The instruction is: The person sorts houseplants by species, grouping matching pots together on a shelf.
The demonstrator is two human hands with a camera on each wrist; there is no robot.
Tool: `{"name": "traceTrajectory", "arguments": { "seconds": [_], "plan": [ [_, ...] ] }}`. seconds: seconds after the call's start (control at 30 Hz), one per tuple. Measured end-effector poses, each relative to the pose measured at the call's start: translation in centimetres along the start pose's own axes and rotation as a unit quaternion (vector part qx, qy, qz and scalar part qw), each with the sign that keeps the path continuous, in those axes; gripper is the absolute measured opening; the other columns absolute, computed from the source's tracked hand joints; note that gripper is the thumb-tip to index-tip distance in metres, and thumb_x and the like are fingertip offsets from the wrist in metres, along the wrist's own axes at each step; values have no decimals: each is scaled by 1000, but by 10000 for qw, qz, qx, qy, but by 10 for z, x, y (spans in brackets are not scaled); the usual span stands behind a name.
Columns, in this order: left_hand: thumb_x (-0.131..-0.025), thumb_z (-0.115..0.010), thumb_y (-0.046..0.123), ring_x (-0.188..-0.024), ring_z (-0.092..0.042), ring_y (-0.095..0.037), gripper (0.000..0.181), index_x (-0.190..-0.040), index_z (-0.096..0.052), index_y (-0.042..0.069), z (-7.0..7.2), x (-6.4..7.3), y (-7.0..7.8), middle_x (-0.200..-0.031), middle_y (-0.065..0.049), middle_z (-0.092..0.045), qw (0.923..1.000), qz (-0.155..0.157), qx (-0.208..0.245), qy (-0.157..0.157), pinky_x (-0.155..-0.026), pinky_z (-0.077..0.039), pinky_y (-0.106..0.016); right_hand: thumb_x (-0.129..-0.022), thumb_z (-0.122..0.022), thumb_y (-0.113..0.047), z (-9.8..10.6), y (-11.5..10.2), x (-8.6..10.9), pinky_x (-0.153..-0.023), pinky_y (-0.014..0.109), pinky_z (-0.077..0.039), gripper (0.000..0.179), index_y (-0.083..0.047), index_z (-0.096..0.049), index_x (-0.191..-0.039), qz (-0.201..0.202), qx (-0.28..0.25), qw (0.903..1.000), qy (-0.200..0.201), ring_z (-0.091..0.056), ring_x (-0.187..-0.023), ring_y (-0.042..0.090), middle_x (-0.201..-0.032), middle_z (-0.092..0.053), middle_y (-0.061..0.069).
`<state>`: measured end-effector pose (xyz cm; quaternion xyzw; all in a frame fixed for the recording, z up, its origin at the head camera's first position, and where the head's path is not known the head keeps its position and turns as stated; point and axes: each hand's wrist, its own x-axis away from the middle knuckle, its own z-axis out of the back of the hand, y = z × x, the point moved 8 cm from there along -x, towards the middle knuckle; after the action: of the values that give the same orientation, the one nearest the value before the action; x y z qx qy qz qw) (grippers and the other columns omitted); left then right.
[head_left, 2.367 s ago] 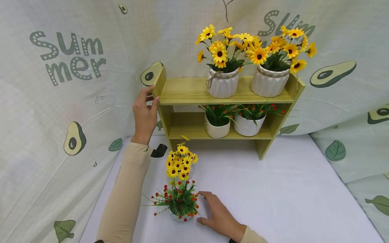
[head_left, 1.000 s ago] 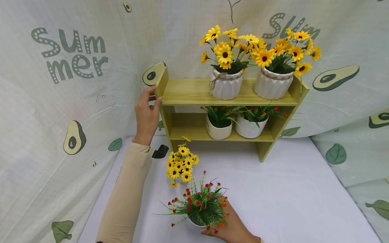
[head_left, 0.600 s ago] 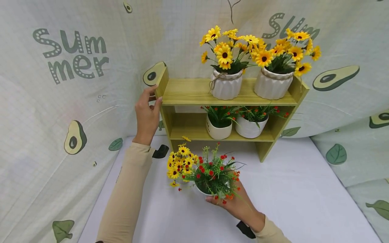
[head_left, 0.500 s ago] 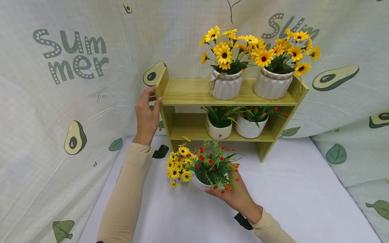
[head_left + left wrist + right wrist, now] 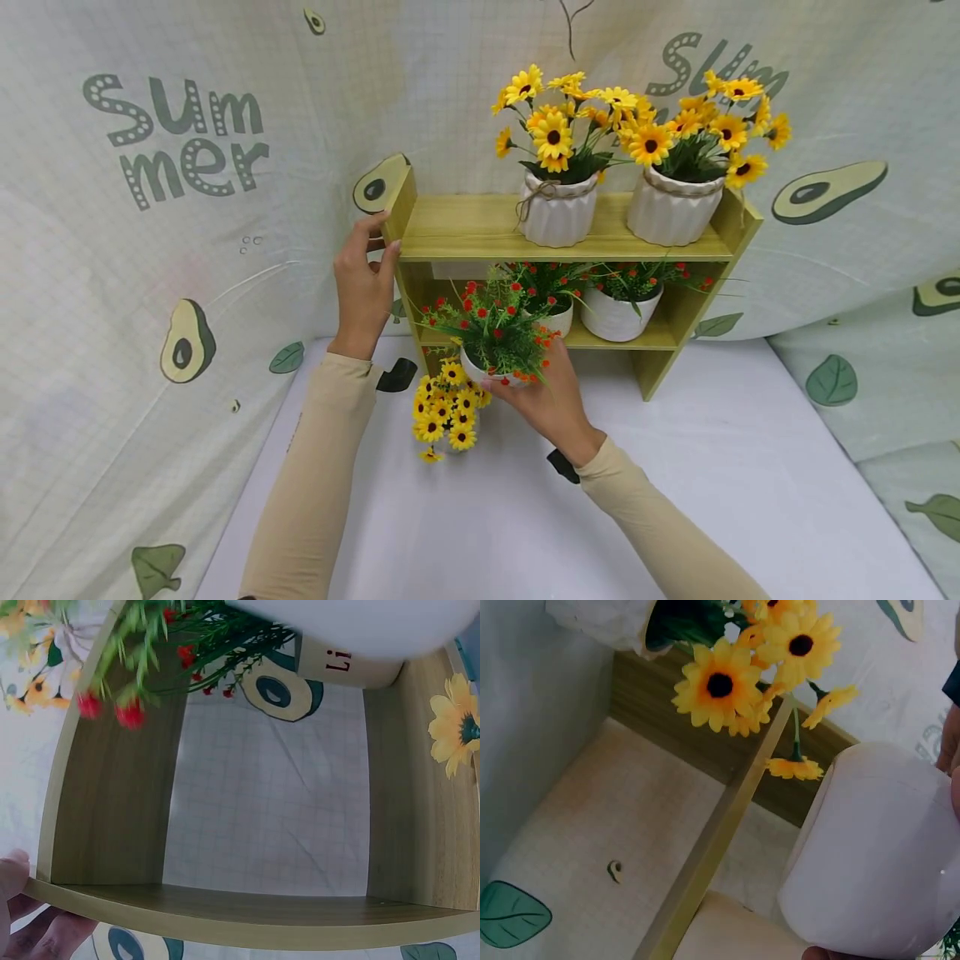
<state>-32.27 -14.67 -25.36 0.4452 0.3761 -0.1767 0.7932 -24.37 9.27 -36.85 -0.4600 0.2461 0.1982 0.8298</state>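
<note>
My left hand (image 5: 363,287) grips the upper left side panel of a two-tier wooden shelf (image 5: 459,229), thumb at the front edge. In the left wrist view, fingers (image 5: 52,934) show at the shelf's corner. My right hand (image 5: 553,404) holds a potted plant (image 5: 495,337) with red flowers and a white pot, raised in front of the lower tier's left part. The right wrist view has that pot (image 5: 877,855) close up, tilted in the picture. Behind it, a cream pot (image 5: 349,667) with lettering stands on the lower tier, partly hidden.
Two white ribbed pots (image 5: 558,212) of yellow flowers stand on the top tier. Another white pot (image 5: 618,315) with red flowers stands at the lower tier's right. A yellow-flowered plant (image 5: 446,412) stands on the white table (image 5: 675,500) by the shelf's left foot.
My right hand took hold of the red-flowered potted plant on the table, lifted it and carried it forward to the lower tier. My left hand has kept its place on the shelf.
</note>
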Motion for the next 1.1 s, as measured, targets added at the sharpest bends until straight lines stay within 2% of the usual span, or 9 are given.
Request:
{"name": "traceTrajectory", "arguments": {
  "seconds": [0.1, 0.23, 0.4, 0.53, 0.67, 0.87, 0.97, 1.1],
  "plan": [
    [-103, -68, 6, -107, -72, -37, 38, -141, -62, 1, 0, 0, -1, -123, -24, -70, 10000, -23, 18, 15, -73, -48, -11, -73, -100, -27, -5, 0, -10, -105, 50, -44, 75, -15, -65, -138, 94, 246, 9996, 82, -60, -120, 28, -129, -69, 5],
    [-104, -67, 7, -106, -72, -38, 37, -140, -62, 1, 0, 0, -1, -122, -24, -70, 9999, -102, 4, 27, -73, -47, -9, -75, -98, -30, -11, 1, -19, -101, 49, -44, 71, -12, -65, -135, 19, 557, 9984, 119, -60, -111, 30, -123, -71, 7],
    [-103, -67, 6, -108, -72, -36, 38, -141, -61, 2, 0, 0, -1, -123, -24, -69, 10000, -25, -26, -2, -74, -49, -14, -80, -93, -41, -20, 0, -27, -106, 55, -45, 82, 0, -57, -141, -109, 1235, 9922, 95, -58, -121, 40, -130, -66, 18],
    [-103, -67, 6, -108, -72, -35, 40, -142, -61, 3, -1, 1, -1, -124, -23, -69, 10000, 64, -37, -25, -74, -51, -20, -81, -91, -50, -29, -2, -34, -106, 55, -48, 97, 11, -51, -145, -172, 2020, 9792, 48, -56, -129, 43, -140, -60, 26],
    [-104, -67, 6, -109, -71, -35, 40, -143, -61, 3, -1, 1, -2, -125, -23, -69, 9999, 108, -73, -16, -74, -51, -20, -82, -88, -56, -37, -4, -42, -105, 52, -50, 93, 14, -58, -136, -137, 2579, 9661, -30, -57, -128, 40, -139, -61, 26],
    [-103, -68, 7, -109, -72, -36, 39, -142, -62, 4, -1, 0, -3, -124, -23, -70, 9999, 116, -64, 18, -73, -50, -16, -84, -84, -61, -49, -5, -54, -98, 47, -55, 85, 13, -66, -123, -62, 3097, 9507, -147, -63, -117, 39, -125, -66, 25],
    [-103, -69, 8, -109, -72, -37, 39, -141, -63, 3, -1, 0, -2, -122, -23, -70, 10000, 62, -50, 47, -73, -49, -12, -84, -82, -64, -55, -5, -59, -95, 45, -55, 83, 10, -66, -119, -110, 3311, 9432, -240, -64, -110, 36, -115, -67, 22],
    [-102, -69, 8, -108, -72, -37, 38, -139, -63, 2, -1, 0, -1, -119, -24, -70, 10000, -7, -39, 65, -73, -48, -9, -85, -78, -68, -62, -5, -65, -96, 44, -55, 84, 8, -66, -119, -204, 3614, 9312, -438, -65, -107, 35, -112, -68, 19]
  ]
}}
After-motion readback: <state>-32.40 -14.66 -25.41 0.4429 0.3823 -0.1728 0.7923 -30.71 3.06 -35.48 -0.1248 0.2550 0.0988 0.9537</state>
